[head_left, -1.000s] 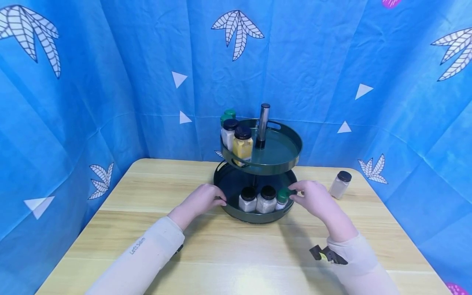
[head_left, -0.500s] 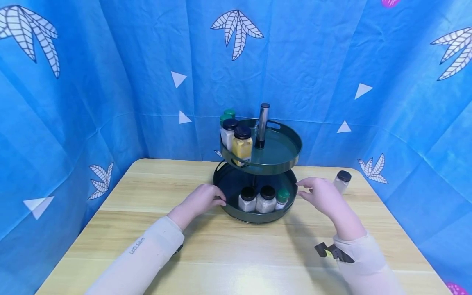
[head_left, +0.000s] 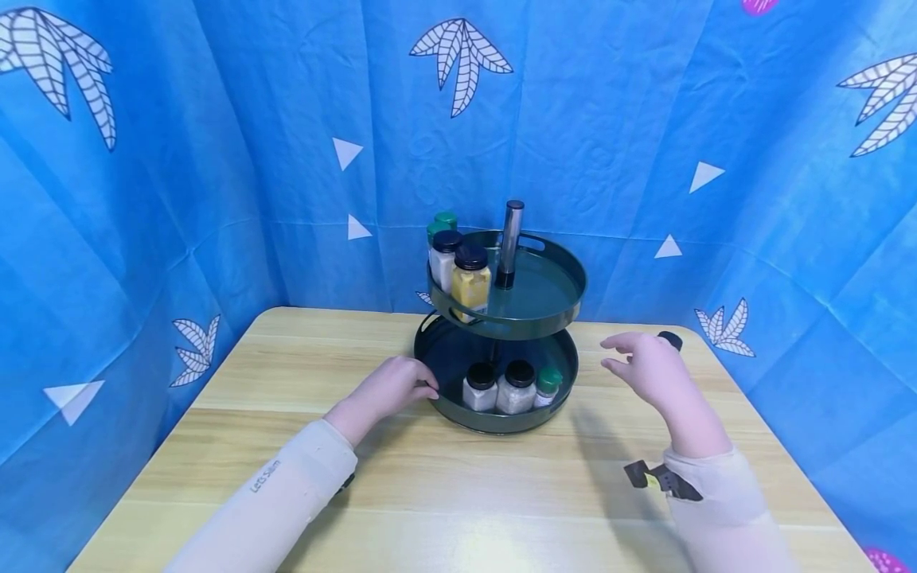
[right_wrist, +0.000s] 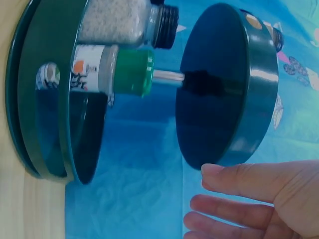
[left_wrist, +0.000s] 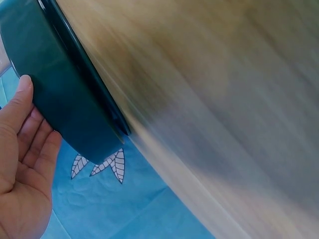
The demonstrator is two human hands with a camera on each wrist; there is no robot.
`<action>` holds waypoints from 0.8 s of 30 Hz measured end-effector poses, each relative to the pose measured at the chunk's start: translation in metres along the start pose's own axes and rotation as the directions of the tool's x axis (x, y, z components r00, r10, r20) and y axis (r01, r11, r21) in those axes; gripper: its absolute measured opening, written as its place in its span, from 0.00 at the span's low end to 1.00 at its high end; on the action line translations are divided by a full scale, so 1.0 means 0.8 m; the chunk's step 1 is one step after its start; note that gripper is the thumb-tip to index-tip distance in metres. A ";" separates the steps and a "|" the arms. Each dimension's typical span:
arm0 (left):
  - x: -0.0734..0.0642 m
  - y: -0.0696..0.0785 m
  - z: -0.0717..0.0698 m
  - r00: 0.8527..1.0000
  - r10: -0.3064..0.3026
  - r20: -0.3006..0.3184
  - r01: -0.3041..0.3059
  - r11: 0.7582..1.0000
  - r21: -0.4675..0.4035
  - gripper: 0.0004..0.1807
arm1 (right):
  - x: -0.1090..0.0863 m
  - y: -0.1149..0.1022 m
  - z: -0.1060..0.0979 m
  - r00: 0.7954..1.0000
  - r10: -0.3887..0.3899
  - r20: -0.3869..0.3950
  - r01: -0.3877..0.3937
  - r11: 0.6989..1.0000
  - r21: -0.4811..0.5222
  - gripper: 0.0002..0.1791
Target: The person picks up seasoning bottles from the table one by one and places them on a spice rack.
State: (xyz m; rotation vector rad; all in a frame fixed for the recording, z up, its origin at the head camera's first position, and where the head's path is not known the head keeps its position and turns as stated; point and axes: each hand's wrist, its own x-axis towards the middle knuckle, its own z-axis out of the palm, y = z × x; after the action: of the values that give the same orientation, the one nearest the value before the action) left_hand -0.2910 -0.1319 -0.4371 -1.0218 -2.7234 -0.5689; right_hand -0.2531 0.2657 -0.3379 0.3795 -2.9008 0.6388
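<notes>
A dark green two-tier spice rack [head_left: 501,426] stands on the table, with a metal post [head_left: 511,239] rising through it. My left hand [head_left: 390,390] holds the left rim of its lower tray, and the left wrist view shows the thumb against the tray wall [left_wrist: 60,79]. My right hand [head_left: 648,370] is in the air to the right of the rack, fingers loosely extended and holding nothing. Along the lower tray's front stand two black-capped jars, one [head_left: 481,390] beside the other [head_left: 517,390], and a green-capped bottle [head_left: 548,386]. Behind my right hand, only the black cap [head_left: 670,340] of another jar shows.
On the upper tray's left side are a yellow jar [head_left: 471,286] with a black cap, a white black-capped jar [head_left: 444,267] and green-capped bottles [head_left: 446,219]. Blue patterned cloth [head_left: 602,119] surrounds the wooden table [head_left: 444,493] at the back and sides.
My right hand has moved away from the green-capped bottle, to the right, and now covers most of the jar at the table's right. My left hand stays at the rim.
</notes>
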 end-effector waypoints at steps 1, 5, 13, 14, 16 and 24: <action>0.000 0.000 0.000 1.000 -0.004 0.003 0.004 1.000 0.000 0.03 | 0.001 0.002 -0.001 1.000 0.009 0.001 -0.009 1.000 -0.006 0.17; 0.001 0.000 0.000 1.000 -0.013 0.011 0.013 1.000 -0.007 0.03 | 0.006 0.011 -0.003 1.000 0.026 -0.005 -0.026 0.999 -0.035 0.18; 0.002 -0.001 -0.002 1.000 -0.002 0.011 0.002 1.000 -0.009 0.03 | 0.014 0.030 -0.010 0.997 0.071 -0.029 -0.073 0.996 -0.053 0.18; 0.002 0.000 -0.002 1.000 -0.002 0.013 0.003 1.000 -0.008 0.03 | 0.015 0.032 -0.011 0.996 0.079 -0.033 -0.081 0.995 -0.058 0.18; 0.002 0.000 -0.003 1.000 -0.004 0.015 0.004 1.000 -0.007 0.03 | 0.017 0.037 -0.011 0.995 0.094 -0.043 -0.097 0.993 -0.067 0.18; 0.000 0.002 -0.005 1.000 -0.013 0.013 0.013 1.000 -0.005 0.03 | 0.024 0.057 -0.012 0.986 0.113 -0.125 -0.124 0.989 -0.085 0.16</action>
State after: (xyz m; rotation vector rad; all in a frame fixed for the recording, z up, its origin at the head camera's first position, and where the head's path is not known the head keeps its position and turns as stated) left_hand -0.2899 -0.1319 -0.4332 -1.0125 -2.7430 -0.5740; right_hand -0.2828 0.3054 -0.3435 0.1520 -2.8407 0.5220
